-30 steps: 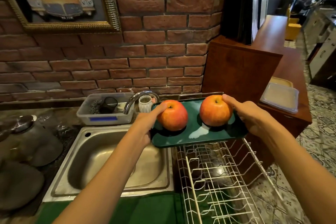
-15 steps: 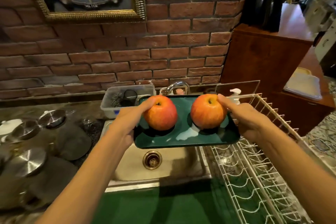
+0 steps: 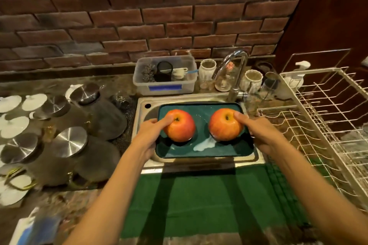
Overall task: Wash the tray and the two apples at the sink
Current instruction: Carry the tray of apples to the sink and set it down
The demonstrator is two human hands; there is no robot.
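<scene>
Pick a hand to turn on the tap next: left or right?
Right, probably. The faucet stands at the sink's back-right corner, just beyond the right hand. The left hand would have to cross both apples. Both hands hold the tray, so it needs setting down first.

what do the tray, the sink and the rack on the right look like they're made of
Tray: dark green, glossy, likely plastic or melamine; its surface reflects light.
Sink: brushed stainless steel, by its grey metallic sheen.
Dish rack: thin wire, pale coated finish, probably painted or plastic-coated metal.
</scene>
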